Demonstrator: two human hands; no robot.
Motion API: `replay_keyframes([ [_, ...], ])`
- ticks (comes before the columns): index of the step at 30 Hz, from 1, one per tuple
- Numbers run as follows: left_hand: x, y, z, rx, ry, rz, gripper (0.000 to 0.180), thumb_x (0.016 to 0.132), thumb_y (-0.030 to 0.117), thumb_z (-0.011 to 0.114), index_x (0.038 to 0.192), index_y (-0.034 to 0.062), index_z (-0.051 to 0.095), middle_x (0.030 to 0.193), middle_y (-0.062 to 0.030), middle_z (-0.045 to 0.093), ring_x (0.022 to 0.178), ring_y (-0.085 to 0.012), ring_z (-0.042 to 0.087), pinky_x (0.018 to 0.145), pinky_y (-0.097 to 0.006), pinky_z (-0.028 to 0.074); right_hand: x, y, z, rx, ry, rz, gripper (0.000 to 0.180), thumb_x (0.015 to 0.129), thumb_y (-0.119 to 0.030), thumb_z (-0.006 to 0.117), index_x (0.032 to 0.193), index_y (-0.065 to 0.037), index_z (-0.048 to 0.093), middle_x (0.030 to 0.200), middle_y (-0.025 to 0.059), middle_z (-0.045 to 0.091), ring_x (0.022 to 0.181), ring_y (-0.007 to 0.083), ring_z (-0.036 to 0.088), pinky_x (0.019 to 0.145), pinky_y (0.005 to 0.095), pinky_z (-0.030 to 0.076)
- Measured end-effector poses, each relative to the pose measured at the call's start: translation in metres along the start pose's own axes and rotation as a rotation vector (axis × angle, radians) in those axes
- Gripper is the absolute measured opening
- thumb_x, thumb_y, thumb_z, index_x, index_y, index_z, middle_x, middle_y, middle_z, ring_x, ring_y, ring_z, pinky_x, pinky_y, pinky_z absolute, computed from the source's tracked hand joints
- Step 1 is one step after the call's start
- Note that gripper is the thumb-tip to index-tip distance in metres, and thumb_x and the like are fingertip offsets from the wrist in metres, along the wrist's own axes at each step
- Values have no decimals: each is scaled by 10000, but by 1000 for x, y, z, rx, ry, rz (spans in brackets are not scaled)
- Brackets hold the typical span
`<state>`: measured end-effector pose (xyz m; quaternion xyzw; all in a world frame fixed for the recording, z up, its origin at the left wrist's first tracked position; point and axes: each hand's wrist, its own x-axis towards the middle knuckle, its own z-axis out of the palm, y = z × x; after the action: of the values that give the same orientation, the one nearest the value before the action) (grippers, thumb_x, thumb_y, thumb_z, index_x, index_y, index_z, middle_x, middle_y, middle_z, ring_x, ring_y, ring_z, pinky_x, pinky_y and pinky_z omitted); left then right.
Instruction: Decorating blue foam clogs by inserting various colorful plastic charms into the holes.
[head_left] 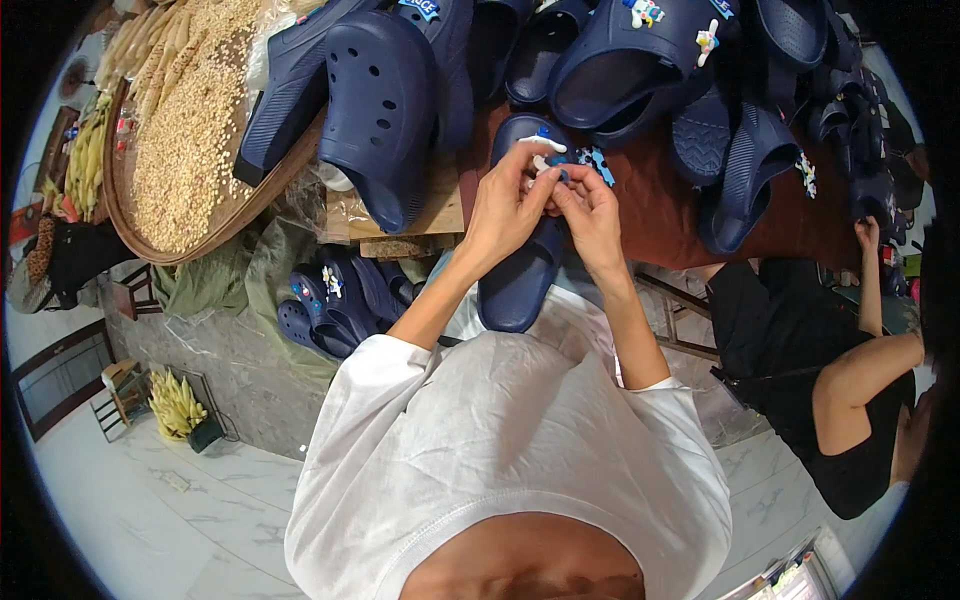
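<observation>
Both my hands meet over a navy blue foam clog [519,285], whose heel points toward me. The fingers of my left hand [505,203] are closed in a pinch on a small white and blue shoe charm [557,163]. My right hand [592,215] pinches the same charm from the other side, thumb and forefinger together. Fingers hide part of the charm. Just above them, another white and blue charm [541,142] sits on the clog's toe. Beside my right fingers lie light blue patterned charms [596,163] on the dark red cloth.
Navy clogs [375,110] are heaped along the table's far side, some with charms. More clogs [335,300] sit lower left. A round woven tray [118,205] of pale kernels stands at left. On the right, a person in black [800,350] reaches toward the clogs.
</observation>
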<state>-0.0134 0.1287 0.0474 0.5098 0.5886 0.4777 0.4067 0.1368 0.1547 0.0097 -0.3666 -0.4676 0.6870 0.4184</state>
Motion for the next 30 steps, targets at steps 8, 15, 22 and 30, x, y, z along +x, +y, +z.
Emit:
replay_keyframes([
  [8,-20,5,-21,80,87,125,182,925,31,642,1106,10,658,1018,-86,661,848,-130,676,726,-260,539,9,6,-43,-256,254,-40,158,954,-89,657,1069,-34,564,922,26,643,804,55,614,655,219,504],
  [15,-46,-4,-38,320,95,192,269,869,52,706,1134,24,667,1119,-122,652,902,-203,634,819,-297,516,14,6,-64,-907,441,-208,232,914,-146,680,1111,-44,611,999,110,642,855,217,639,677,306,528],
  [22,-37,-21,-39,293,127,87,338,875,116,717,1192,30,637,1145,-147,639,995,-246,653,867,-331,524,4,-10,-35,-910,412,-268,241,899,-175,707,1087,-42,634,1017,109,608,894,237,610,708,321,526],
  [30,0,-34,-18,571,167,178,556,898,311,704,1299,-42,550,1147,-215,634,1038,-374,649,882,-438,521,23,0,-2,-1006,340,-198,543,780,-415,816,1065,2,617,1043,148,606,914,278,617,811,404,511],
])
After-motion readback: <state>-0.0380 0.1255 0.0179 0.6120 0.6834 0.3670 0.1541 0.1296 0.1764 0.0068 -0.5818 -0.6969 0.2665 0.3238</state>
